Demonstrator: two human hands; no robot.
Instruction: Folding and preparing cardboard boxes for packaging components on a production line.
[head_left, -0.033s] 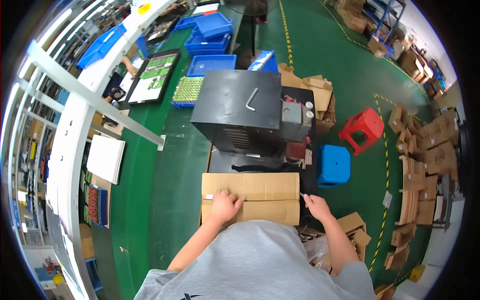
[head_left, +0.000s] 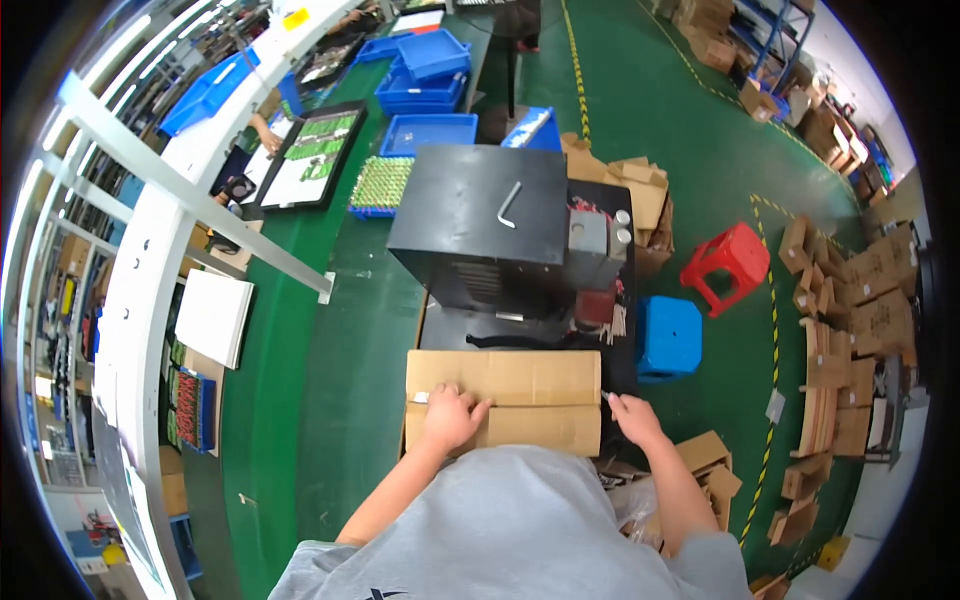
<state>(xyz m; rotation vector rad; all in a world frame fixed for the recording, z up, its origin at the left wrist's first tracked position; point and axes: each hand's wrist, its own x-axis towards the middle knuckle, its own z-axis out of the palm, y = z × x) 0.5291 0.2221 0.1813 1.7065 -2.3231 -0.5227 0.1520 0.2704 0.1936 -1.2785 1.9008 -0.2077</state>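
A closed brown cardboard box (head_left: 540, 378) lies in front of me, its lid flaps meeting along a seam that runs left to right. Resting on the left part of its top is my left hand (head_left: 455, 418), open, with the thumb stretched toward the seam. A small white patch (head_left: 420, 397) shows at the seam's left end. My right hand (head_left: 634, 417) is just beyond the box's right edge, closed on a thin grey tool (head_left: 606, 396). Its tip points at the seam's right end; whether it touches the cardboard I cannot tell.
Behind the box stands a black metal machine (head_left: 480, 215) with a hex key (head_left: 510, 205) on top. Blue (head_left: 670, 338) and red (head_left: 727, 268) stools stand to the right. Folded cardboard (head_left: 705, 455) lies by my right forearm. Blue trays (head_left: 430, 130) sit beyond the machine.
The whole view has shifted slightly, with the scene a little lower in the picture. Both hands keep about the same places at the box.
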